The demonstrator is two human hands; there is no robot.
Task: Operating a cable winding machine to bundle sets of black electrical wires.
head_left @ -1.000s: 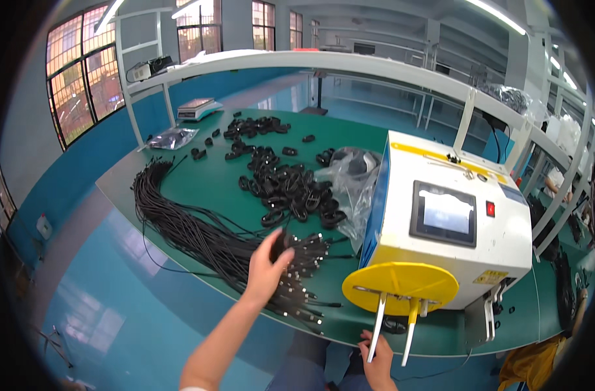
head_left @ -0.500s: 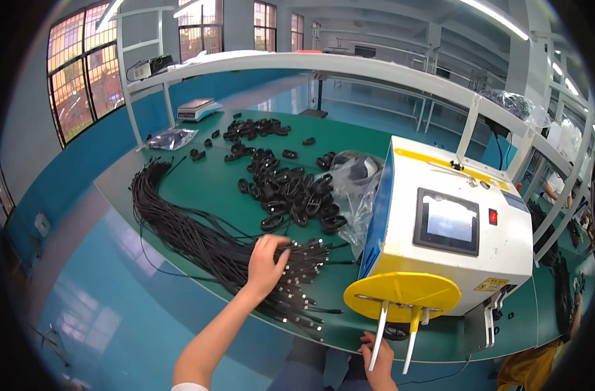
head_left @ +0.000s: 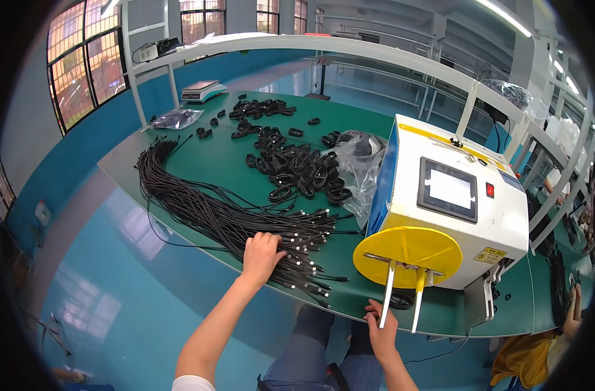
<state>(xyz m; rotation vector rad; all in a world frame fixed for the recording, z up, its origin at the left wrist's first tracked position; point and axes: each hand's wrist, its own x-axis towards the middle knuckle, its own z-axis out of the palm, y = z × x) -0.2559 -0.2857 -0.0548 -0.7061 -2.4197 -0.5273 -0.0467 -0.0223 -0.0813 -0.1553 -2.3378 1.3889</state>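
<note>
A long bundle of black cables [head_left: 199, 212] with metal-tipped plugs curves across the green table. My left hand [head_left: 261, 255] lies on its plug end, the fingers bent closed around some of the cables; the exact number is hidden. My right hand [head_left: 383, 331] is at the table's front edge, just below a yellow disc [head_left: 408, 244] with two projecting pegs. A white peg [head_left: 388, 293] crosses in front of that hand. Its fingers are loosely bent and apart, with nothing visible in them. Behind the pegs rests a coiled black cable [head_left: 401, 300].
A white winding machine [head_left: 453, 215] with a screen stands to the right. Many coiled black cables [head_left: 304, 169] are piled mid-table beside a clear plastic bag [head_left: 359, 163]. A scale [head_left: 204, 90] and a silver bag [head_left: 177, 118] sit at the far left. Another person's hand [head_left: 573, 306] shows far right.
The view has tipped down, showing more of my legs. My left hand has settled lower onto the plug ends, its fingers closing. My right hand remains by the pegs, slightly raised against the table edge.
</note>
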